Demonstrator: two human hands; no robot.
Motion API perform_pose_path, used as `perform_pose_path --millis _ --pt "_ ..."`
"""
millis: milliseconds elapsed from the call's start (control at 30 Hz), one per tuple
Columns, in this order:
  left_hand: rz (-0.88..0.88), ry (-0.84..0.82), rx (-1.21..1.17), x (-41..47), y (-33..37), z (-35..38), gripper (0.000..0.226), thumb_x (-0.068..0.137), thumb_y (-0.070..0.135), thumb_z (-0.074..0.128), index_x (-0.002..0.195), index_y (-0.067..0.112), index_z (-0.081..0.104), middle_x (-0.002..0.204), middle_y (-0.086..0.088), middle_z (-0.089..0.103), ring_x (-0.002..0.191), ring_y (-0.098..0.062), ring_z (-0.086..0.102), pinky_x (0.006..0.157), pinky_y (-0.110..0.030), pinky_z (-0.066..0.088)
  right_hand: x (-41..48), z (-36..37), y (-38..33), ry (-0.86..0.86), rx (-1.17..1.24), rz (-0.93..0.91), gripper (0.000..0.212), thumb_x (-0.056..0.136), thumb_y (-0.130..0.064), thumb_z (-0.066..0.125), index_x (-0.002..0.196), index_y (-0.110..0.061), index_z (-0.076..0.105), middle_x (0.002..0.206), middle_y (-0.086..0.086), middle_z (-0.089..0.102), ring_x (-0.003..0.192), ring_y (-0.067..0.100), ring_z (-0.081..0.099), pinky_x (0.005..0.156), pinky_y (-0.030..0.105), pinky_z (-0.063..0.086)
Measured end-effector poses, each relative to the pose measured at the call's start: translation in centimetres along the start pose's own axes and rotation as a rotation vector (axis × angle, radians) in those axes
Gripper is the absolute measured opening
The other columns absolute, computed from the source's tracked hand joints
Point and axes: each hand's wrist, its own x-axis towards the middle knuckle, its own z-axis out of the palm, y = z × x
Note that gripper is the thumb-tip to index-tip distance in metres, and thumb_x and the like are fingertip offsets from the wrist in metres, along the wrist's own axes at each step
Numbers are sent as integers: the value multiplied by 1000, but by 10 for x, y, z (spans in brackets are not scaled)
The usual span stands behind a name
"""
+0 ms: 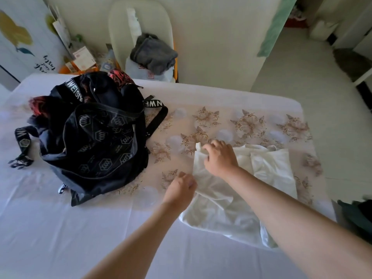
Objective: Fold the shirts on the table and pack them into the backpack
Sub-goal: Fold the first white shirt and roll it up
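Note:
A white shirt [267,174] lies crumpled on the table's right half. My right hand [219,156] grips the shirt's far left corner with curled fingers. My left hand [180,190] pinches the shirt's left edge nearer to me. A black backpack [96,137] with hexagon logos stands open at the left, its straps spread on the table. Red and black patterned cloth [118,76] shows inside the backpack's top.
The table [60,228] wears a pale cloth with a floral band across the middle. Behind it stands a chair with a grey garment [153,53] and boxes on the floor. A dark object [360,214] sits off the table's right edge.

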Motion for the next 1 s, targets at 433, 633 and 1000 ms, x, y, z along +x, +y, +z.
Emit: perform_pose_path --millis 433,633,1000 --pt "-302 -136 -243 0 -17 -16 4 78 19 77 74 20 76 72 2 74 76 -18 72 78 -32 58 42 -14 -23 -304 136 60 34 93 -53 55 76 -26 66 86 -4 65 81 22 61 78 33 42" --pt "-236 -108 -273 0 -15 -24 7 76 19 75 78 12 78 67 0 73 70 -20 71 71 -31 57 45 2 -23 -286 137 85 28 99 -36 54 76 -24 63 99 2 69 95 29 65 77 33 37" --pt "-247 -155 -24 4 -28 -37 18 84 18 57 74 12 70 73 -2 68 67 -15 56 52 -25 44 37 15 -40 27 -112 -401 39 81 1 56 115 -14 64 125 9 55 116 31 51 98 45 40"
